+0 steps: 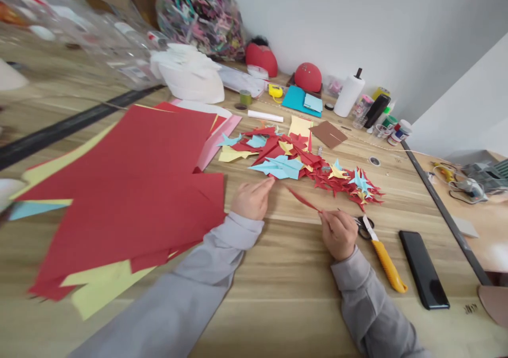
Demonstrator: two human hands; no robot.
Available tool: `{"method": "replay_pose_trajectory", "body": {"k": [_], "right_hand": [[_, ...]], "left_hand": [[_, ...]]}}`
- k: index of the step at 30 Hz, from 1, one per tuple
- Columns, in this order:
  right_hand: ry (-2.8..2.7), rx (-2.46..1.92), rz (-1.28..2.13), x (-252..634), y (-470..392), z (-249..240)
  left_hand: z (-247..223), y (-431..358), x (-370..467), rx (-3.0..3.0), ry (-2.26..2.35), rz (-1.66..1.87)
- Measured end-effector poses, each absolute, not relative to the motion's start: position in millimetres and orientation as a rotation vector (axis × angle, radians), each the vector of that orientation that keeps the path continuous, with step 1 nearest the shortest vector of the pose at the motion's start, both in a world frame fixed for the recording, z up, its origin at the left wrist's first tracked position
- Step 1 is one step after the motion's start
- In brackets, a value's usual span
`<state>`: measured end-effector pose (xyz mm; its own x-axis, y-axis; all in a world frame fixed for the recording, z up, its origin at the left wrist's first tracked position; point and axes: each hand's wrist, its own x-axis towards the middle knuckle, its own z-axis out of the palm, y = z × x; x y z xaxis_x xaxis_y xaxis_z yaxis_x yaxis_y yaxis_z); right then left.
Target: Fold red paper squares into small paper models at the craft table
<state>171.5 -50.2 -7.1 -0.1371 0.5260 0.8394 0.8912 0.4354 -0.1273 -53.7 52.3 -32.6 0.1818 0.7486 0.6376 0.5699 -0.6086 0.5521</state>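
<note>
My right hand is closed in a pinch on one end of a narrow red paper strip, which slants up and left above the wooden table. My left hand has its fingers pressed together at the near edge of a heap of cut and folded paper pieces. A bit of red shows at its fingertips, but whether they hold it I cannot make out. Just beyond that hand lies a folded light blue paper piece. Large red paper sheets spread out left of my left hand.
Right of my right hand lie black-handled scissors, a yellow-handled utility knife and a black phone. Farther back are brown paper, a yellow tape measure, a white bottle and several paint jars.
</note>
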Motion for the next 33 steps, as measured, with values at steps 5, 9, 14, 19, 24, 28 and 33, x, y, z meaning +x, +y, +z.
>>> {"method": "replay_pose_trajectory", "body": {"k": [5, 9, 14, 19, 24, 28, 33], "right_hand": [[-1.845, -1.172, -0.661, 172, -54, -8], [-2.092, -1.018, -0.625, 166, -58, -8], [-1.941, -1.048, -0.519, 161, -59, -6], [-1.712, -1.245, -0.170, 160, -58, -2], [-1.394, -1.287, 0.699, 147, -57, -6], [-1.231, -1.321, 0.774, 143, -56, -12], [-1.382, -1.381, 0.400, 147, -57, -8]], "left_hand": [[-14, 28, -29, 1.291, 1.145, 1.287], [-3, 9, -6, 0.923, 0.895, 0.955], [0, 17, -8, 0.683, 0.853, 1.153], [0, 24, -16, 0.569, 0.842, 1.224], [-10, 11, -6, 0.811, 0.740, 0.989], [-14, 10, -3, 0.785, 0.737, 1.049], [-13, 12, -4, 0.721, 0.652, 1.137]]}}
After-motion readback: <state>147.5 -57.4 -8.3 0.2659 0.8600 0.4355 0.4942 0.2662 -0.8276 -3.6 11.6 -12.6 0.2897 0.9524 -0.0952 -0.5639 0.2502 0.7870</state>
